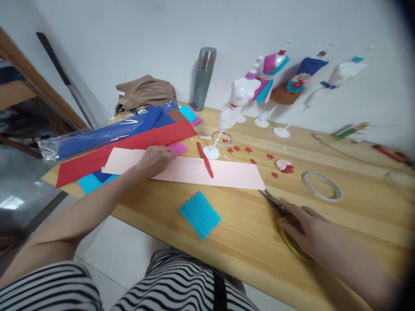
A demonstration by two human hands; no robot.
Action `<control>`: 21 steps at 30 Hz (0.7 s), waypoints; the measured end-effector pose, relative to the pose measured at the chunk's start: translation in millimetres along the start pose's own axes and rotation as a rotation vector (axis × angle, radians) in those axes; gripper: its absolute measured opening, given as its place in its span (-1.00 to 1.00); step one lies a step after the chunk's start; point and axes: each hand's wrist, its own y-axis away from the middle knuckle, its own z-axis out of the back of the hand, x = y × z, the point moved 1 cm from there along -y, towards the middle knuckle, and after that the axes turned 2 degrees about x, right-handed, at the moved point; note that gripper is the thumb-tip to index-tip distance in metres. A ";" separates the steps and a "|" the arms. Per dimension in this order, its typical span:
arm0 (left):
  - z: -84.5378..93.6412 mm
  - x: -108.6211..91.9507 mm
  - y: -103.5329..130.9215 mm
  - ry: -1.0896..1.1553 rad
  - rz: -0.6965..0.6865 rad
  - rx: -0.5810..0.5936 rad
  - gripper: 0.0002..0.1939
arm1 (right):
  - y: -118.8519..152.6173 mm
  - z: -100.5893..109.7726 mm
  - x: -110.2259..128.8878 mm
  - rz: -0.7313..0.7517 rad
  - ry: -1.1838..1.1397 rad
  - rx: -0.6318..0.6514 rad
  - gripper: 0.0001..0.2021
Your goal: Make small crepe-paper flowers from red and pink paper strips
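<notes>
One pink strip (233,175), mid-frame — likely light, tearable, best edge-held; left hand (158,160) (grip unclear) atop, right hand (306,224) clutching scissors (272,200).

Your left arm (97,209) was stretched out, left hand (158,159) palm down and kinda curled; your right hand (311,231) sat closer in, bent in a grip.

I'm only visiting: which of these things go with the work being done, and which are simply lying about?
Seem part of the work:
Long, pale pink, paper-like strip, by the left hand
Dark-bladed scissors with yellow handles, in the right hand
Small red flower-shaped cutouts, perhaps

Seem merely about:
Tall grey-green flask with a silver top
Crumpled brown cloth
</notes>
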 end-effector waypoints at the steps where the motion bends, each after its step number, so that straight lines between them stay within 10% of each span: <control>1: 0.4 2.2 0.3 0.013 0.000 0.008 -0.70 | 4.8 -2.9 -2.3 0.009 -0.046 0.002 -0.58; 21: -9.1 18.9 -5.7 0.315 -0.184 -0.107 -0.74 | 18.9 2.6 -18.7 0.076 -0.271 -0.123 -0.58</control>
